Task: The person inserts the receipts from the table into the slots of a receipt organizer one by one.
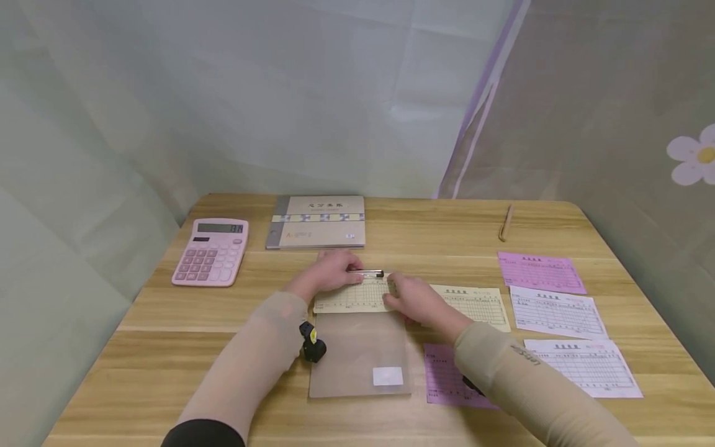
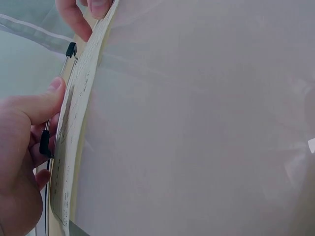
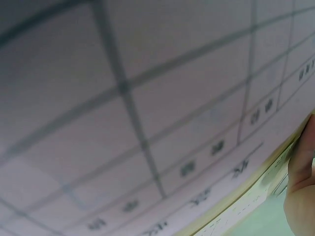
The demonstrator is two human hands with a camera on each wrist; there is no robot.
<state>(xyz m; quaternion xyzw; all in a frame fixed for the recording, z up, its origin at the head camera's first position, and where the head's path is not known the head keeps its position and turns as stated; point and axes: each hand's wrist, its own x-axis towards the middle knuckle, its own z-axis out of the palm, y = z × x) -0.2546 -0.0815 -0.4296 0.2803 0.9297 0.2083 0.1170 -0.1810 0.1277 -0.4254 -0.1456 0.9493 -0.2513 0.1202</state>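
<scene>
A brownish-grey clipboard (image 1: 357, 347) with a small white label lies at the table's middle. Across its top lies a yellow printed form (image 1: 346, 300), under a metal clip (image 1: 370, 272) with black ends. My left hand (image 1: 332, 271) grips the clip at its left part; in the left wrist view the thumb rests along the clip's wire (image 2: 63, 71), with fingers curled behind. My right hand (image 1: 418, 299) pinches the form's right edge, thumb on top. A second yellow form (image 1: 475, 305) lies partly behind that hand. Beneath my right forearm is a purple form (image 1: 444, 379).
A pink calculator (image 1: 211, 251) sits at the left, and a grey-beige account book (image 1: 318, 222) at the back. On the right lie a pink form (image 1: 542, 273), two white forms (image 1: 558, 311), and a thin brown stick-like item (image 1: 506, 223). Fabric curtains hang behind the table.
</scene>
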